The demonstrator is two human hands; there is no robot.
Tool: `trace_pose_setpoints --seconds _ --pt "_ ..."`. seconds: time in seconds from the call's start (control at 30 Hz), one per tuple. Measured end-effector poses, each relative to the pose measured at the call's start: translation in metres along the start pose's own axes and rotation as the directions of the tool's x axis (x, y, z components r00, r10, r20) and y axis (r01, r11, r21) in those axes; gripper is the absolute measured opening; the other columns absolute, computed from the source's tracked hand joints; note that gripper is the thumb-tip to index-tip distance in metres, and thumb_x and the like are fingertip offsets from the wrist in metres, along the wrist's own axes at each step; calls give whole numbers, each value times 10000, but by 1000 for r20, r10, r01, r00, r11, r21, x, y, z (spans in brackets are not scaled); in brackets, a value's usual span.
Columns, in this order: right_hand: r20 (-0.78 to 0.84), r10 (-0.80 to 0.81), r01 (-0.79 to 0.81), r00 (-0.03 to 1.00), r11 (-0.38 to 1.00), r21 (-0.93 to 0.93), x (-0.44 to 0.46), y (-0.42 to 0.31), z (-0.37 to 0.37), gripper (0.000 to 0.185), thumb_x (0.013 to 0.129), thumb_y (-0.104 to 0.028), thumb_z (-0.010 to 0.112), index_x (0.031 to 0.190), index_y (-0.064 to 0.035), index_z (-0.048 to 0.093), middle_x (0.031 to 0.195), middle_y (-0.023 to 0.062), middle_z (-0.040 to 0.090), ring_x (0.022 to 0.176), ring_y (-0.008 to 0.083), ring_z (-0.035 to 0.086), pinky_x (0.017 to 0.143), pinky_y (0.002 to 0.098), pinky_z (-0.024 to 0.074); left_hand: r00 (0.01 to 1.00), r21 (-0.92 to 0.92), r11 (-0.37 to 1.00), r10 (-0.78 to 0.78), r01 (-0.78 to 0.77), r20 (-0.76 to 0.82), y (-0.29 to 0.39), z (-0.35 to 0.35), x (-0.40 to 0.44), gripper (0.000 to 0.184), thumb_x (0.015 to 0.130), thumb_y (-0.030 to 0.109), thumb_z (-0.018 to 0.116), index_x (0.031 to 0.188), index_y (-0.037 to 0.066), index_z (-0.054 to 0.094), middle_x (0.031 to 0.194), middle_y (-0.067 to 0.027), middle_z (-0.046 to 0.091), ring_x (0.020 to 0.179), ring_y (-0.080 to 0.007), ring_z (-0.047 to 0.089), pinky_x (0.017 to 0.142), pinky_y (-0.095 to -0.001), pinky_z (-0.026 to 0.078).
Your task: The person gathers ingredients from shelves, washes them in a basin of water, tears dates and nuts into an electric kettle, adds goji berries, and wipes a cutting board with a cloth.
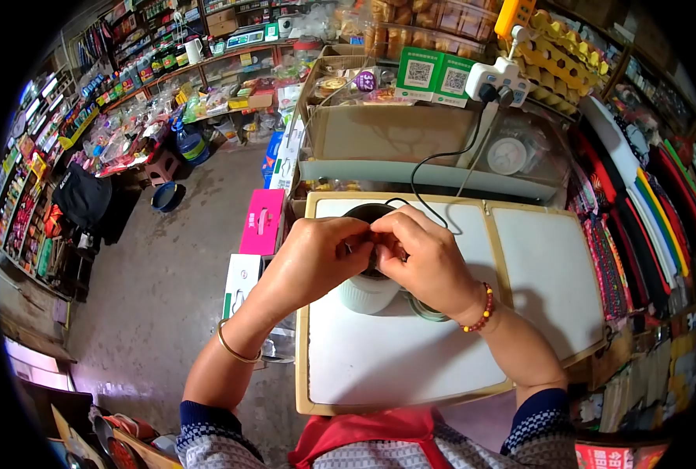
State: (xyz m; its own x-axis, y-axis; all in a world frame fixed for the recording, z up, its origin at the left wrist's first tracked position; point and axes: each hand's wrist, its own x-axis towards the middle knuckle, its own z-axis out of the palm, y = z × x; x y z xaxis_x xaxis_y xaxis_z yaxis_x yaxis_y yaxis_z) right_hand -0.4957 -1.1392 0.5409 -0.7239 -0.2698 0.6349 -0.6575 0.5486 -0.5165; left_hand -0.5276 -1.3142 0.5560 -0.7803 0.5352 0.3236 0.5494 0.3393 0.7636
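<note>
The white pot stands upright on the tabletop, its open mouth right under both hands, neither clearly nearer. The left hand and right hand meet, fingers curled nearly closed; what they pinch, I cannot tell.

Beaded bracelet, red and yellow
</note>
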Motion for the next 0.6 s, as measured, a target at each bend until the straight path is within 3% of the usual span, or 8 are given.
trace_pose_setpoints --seconds 0.03,0.1,0.13,0.2,0.43,0.5,0.57,0.6 --pt "0 1 -1 1000 1000 0 0 0 1 208 710 46 609 897 -5 534 824 137 569 730 315 599 617 364 496 1000 25 999 21 -20 -18 0 2 0 153 757 67 635 865 -41 631 673 -161 602 562 -215 589 549 -298 470" --pt "-54 -76 70 996 992 -102 1 3 4 208 690 81 648 865 4 566 797 74 569 645 144 587 573 268 498 998 50 998 41 -39 -36 -2 7 0 147 749 67 637 843 -45 627 660 -159 597 552 -211 582 542 -293 468" --pt "-51 -78 72 996 992 -101 1 3 4 208 690 81 648 865 4 566 797 74 569 645 144 587 573 268 498 996 28 999 45 -43 -78 -4 10 -1 150 746 67 633 841 -50 629 649 -150 597 551 -184 579 539 -285 465" --pt "-52 1 -1 999 1000 -7 2 3 5 185 706 36 636 847 -17 528 785 119 566 698 287 597 597 337 490 991 6 999 45 -45 -123 -5 14 -2 155 743 67 629 838 -55 631 638 -141 597 551 -158 575 536 -276 463" --pt "-94 69 -59 993 993 101 2 3 7 151 715 34 638 808 -22 534 744 97 557 670 217 600 581 299 481 966 -396 909 -205 128 -159 -10 27 1 146 772 55 597 839 -65 645 671 -52 618 607 -66 533 545 -226 450" --pt "-131 154 -119 979 962 245 0 9 10 129 731 33 626 824 -18 552 764 82 578 679 170 614 594 284 485 958 -433 890 -235 144 -164 -11 26 1 141 788 49 584 854 -60 644 687 -44 620 608 -65 530 550 -214 447" --pt "-99 194 -136 976 899 416 -1 13 6 112 792 28 592 893 -11 564 801 62 604 697 122 616 623 252 498 964 -725 664 -267 185 1 -14 22 1 135 823 30 560 900 -52 635 725 -38 619 593 -62 513 532 -211 432" --pt "-17 284 -221 959 782 583 -1 11 1 112 821 22 570 929 -5 559 818 54 610 705 110 615 638 241 504 964 -724 664 -266 184 1 -14 22 1 135 823 30 560 900 -52 635 725 -38 619 593 -62 513 532 -211 432"
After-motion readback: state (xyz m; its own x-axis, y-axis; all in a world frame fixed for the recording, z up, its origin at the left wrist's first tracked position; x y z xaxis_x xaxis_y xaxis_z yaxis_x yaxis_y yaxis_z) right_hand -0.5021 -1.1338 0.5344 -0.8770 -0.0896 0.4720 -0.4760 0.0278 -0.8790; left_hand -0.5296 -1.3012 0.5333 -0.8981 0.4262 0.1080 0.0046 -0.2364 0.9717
